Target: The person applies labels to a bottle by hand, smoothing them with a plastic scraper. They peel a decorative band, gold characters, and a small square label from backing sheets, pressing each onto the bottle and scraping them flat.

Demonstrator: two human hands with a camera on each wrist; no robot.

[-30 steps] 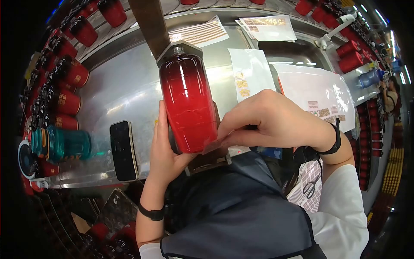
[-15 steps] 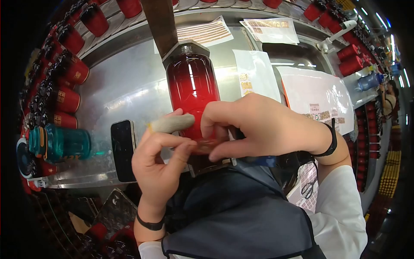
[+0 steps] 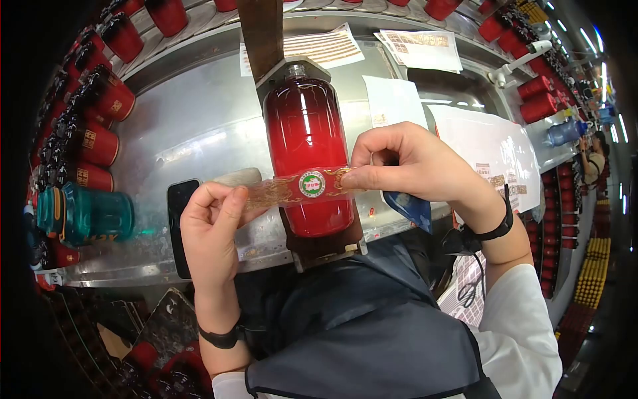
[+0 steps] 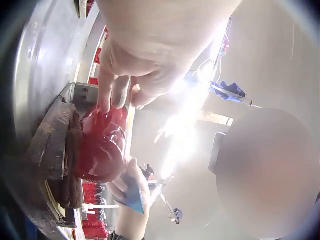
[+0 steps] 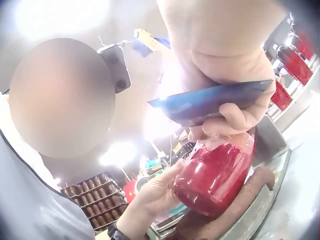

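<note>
As the label (image 3: 312, 185) is pinched by left hand (image 3: 211, 226) and right hand (image 3: 419, 159) across the bottle (image 3: 309, 130), alignment seems underway; even pressing is needed.

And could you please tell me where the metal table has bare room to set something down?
The widest bare patch of table lies between the red jars at left and the red bottle, beyond the phone. It is crowded right of the bottle, where white sheets lie, and by the teal jug.

Tabletop (image 3: 189, 120) room L of red bottle (image 3: 307, 130), but phone (image 3: 178, 233) (by L hand (image 3: 212, 229)) blocks nr edge.
</note>
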